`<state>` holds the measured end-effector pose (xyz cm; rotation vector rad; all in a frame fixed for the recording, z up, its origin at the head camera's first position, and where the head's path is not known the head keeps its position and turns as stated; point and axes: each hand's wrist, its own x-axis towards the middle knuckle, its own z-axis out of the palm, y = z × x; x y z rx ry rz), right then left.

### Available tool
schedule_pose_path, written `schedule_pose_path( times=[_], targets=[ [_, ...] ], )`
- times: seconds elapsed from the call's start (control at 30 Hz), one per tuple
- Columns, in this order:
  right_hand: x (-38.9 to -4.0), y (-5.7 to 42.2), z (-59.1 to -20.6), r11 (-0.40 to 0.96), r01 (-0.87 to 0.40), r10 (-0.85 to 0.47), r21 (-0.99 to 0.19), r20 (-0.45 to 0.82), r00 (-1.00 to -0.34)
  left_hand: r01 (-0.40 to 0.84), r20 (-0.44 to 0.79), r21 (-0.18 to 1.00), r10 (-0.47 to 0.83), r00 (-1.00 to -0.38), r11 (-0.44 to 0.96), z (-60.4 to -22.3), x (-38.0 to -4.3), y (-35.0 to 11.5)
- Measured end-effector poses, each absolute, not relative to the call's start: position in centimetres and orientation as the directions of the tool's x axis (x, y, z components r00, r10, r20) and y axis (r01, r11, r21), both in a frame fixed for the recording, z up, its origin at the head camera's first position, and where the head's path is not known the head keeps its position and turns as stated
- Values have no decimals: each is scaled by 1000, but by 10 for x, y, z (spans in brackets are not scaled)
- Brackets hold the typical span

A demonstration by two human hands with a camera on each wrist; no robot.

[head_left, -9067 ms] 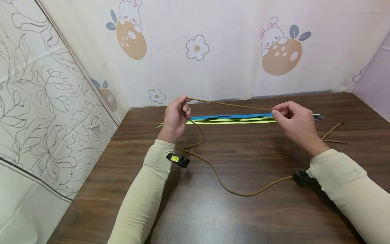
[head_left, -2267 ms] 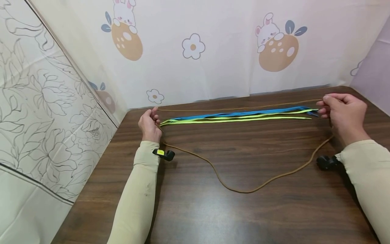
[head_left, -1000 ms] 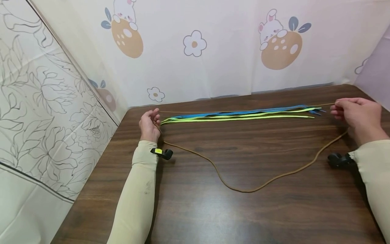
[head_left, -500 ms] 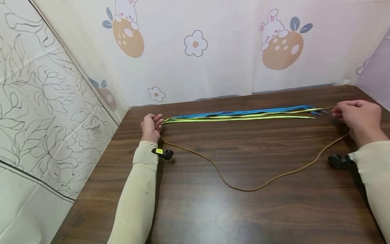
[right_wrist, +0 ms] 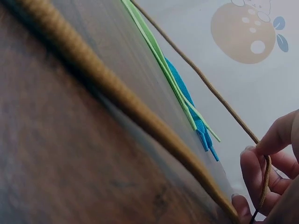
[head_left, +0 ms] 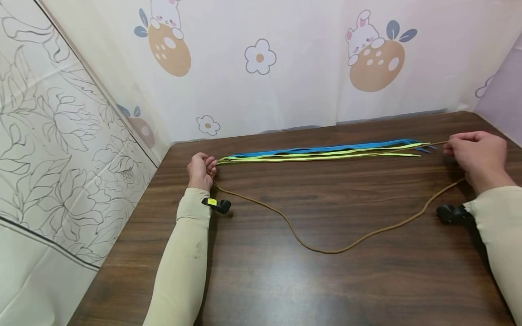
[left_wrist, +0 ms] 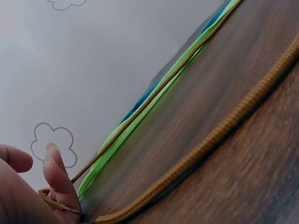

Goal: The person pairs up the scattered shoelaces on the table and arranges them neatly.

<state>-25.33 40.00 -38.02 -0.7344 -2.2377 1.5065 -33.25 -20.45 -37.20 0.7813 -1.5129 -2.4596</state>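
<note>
A long round brown shoelace [head_left: 281, 213] runs between my two hands. My left hand [head_left: 200, 171], at the left end of the laces, holds it with curled fingers; in the left wrist view the lace [left_wrist: 60, 205] bends round near the fingers. My right hand [head_left: 480, 155] pinches it between thumb and fingertips at the far right, and a dark tip hangs below those fingers in the right wrist view. The stretched part passes along flat green shoelaces [head_left: 285, 158] and blue shoelaces [head_left: 346, 146] lying side by side. The slack part sags toward me in a curve on the table.
The brown wooden table [head_left: 261, 290] meets a patterned wall covering [head_left: 302, 90] just behind the laces. A sheet with line-drawn flowers [head_left: 73, 117] stands along the left side. Each wrist carries a small black camera [head_left: 220, 206].
Since the earliest frame both hands have spread apart, stretching the brown shoelace. Lately the left hand has lowered, bringing the stretched part from behind the bundle down along the green laces.
</note>
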Motion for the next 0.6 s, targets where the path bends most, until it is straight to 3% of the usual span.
schedule_pose_path(
  times=[0.4, 0.6],
  targets=[
    [-251, 401, -380, 490, 301, 629, -818, 93, -772, -94, -320, 877, -427, -846, -471, -373, -332, -206],
    [-251, 400, -378, 617, 291, 581, -731, 173, -795, -81, -285, 901, -442, -850, -425, -374, -333, -207]
  ],
)
